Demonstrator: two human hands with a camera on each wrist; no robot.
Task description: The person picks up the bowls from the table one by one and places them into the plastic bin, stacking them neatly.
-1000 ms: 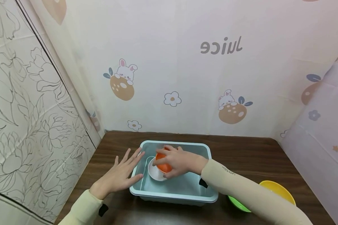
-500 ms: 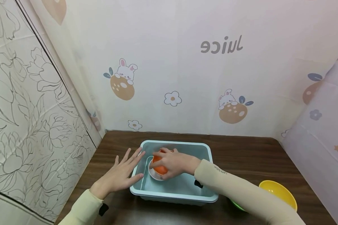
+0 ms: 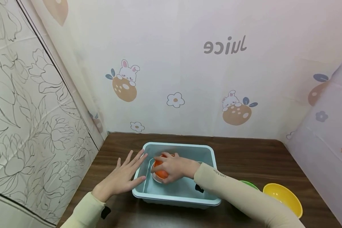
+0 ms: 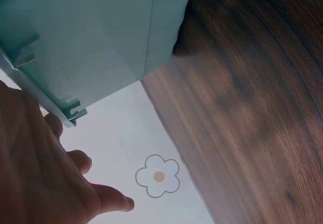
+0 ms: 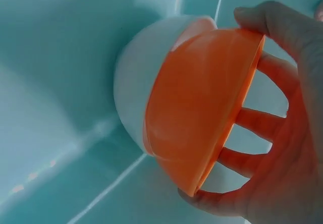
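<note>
Gripping the orange bowl (image 5: 202, 108) by its rim, my right hand (image 3: 175, 167) has fingers (image 5: 257, 123) spread over the bowl's open side and the thumb curled on the upper edge. The bowl is smooth glossy plastic, tilted, its base seated partly inside a white bowl (image 5: 139, 88) that sits on the floor of the light blue bin (image 3: 208, 152), toward the bin's left side. My left hand (image 3: 121, 177) lies flat with straight, spread fingers (image 3: 135, 160), fingertips against the bin's left outer wall, holding nothing. The bin sits on a dark brown wood-grain table (image 3: 250, 158). A yellow bowl (image 3: 283, 198) and a green bowl (image 3: 249, 184) sit to the right of the bin, the green one partly hidden behind my sleeve. Cartoon rabbit-and-flower sheeting (image 3: 174, 79) backs the table; line-drawn flower sheeting (image 3: 31, 120) is at left.
</note>
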